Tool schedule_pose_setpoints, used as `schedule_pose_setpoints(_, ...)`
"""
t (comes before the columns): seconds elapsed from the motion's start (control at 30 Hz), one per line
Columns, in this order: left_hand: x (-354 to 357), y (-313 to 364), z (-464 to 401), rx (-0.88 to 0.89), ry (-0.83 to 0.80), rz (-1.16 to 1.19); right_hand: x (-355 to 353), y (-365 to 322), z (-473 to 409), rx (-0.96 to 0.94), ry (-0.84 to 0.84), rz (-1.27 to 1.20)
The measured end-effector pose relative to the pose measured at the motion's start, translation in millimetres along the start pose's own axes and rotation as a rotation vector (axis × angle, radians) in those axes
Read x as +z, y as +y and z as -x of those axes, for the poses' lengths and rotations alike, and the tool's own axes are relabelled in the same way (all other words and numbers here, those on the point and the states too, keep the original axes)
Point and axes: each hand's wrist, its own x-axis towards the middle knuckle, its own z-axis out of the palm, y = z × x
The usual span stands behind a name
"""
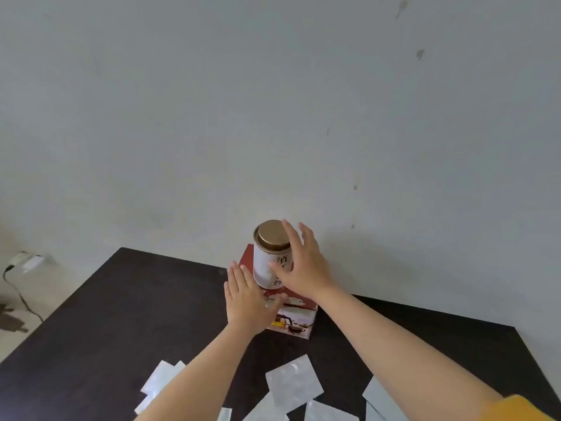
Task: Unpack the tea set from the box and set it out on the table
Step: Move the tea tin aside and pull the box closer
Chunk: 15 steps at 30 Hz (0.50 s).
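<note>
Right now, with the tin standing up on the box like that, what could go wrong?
The tall tin stands on the red box; the right hand touches its side with straight fingers, so it might tip. The left hand lies flat on the box; shifting it could topple the tin onto the silver packets.

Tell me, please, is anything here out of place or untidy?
The white tin with a gold lid stands on the red box, not on the table. Silvery foil packets lie scattered at the near edge.
</note>
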Motion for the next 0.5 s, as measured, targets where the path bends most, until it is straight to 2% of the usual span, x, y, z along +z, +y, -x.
schedule_pose_setpoints(0.1, 11.8, -3.0, -8.6, -0.022, -0.039, 0.004, 13.5, 4.3, -8.9, 0.031, 0.040, 0.033)
schedule_pose_setpoints(0.3, 30.1, -5.9, -10.6, -0.002, -0.011, -0.002, 36.8, 17.0, -12.1, 0.028, 0.073, -0.107)
schedule_pose_setpoints(0.5, 29.4, -2.4, -9.3, -0.015, -0.021, -0.047, 22.5, 22.5, -5.8, 0.043, 0.143, -0.152)
